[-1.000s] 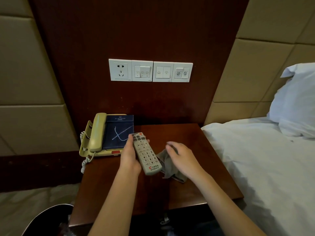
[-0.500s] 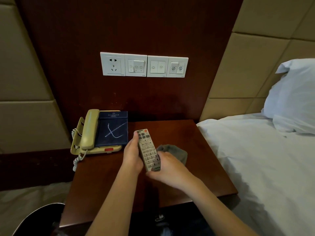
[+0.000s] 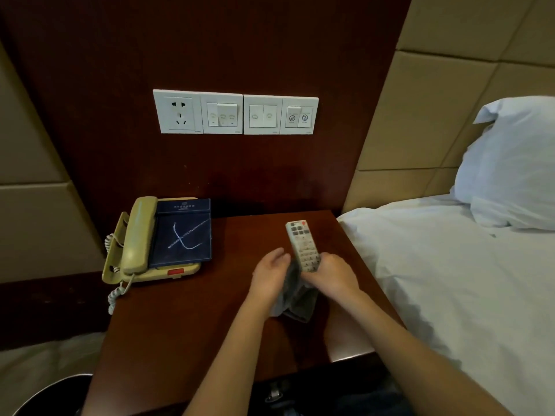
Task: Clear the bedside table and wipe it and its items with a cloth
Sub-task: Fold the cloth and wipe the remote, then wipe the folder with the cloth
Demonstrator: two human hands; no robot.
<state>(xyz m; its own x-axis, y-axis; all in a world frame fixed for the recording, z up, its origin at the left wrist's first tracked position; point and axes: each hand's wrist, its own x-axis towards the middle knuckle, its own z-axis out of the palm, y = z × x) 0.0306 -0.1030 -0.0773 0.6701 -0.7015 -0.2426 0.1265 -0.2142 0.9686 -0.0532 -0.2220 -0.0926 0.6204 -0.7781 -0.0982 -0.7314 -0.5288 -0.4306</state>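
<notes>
A white remote control [image 3: 302, 245] stands tilted above the dark wooden bedside table [image 3: 180, 325], right of centre. My right hand [image 3: 335, 276] grips its lower end. A grey cloth [image 3: 295, 298] hangs between my hands, its lower edge on the table. My left hand [image 3: 268, 274] holds the cloth's left side, just beside the remote. A beige corded telephone [image 3: 135, 238] sits at the table's back left. A dark blue folder [image 3: 183, 232] lies on the telephone.
A bed with white sheets [image 3: 450, 280] and a pillow [image 3: 510, 163] borders the table on the right. Socket and switch plates [image 3: 235, 112] are on the wooden wall panel behind. A dark round object [image 3: 51, 394] sits at the bottom left.
The remote passed from my left hand to my right hand and moved right. The cloth went from my right hand to my left. The view tilted down a little.
</notes>
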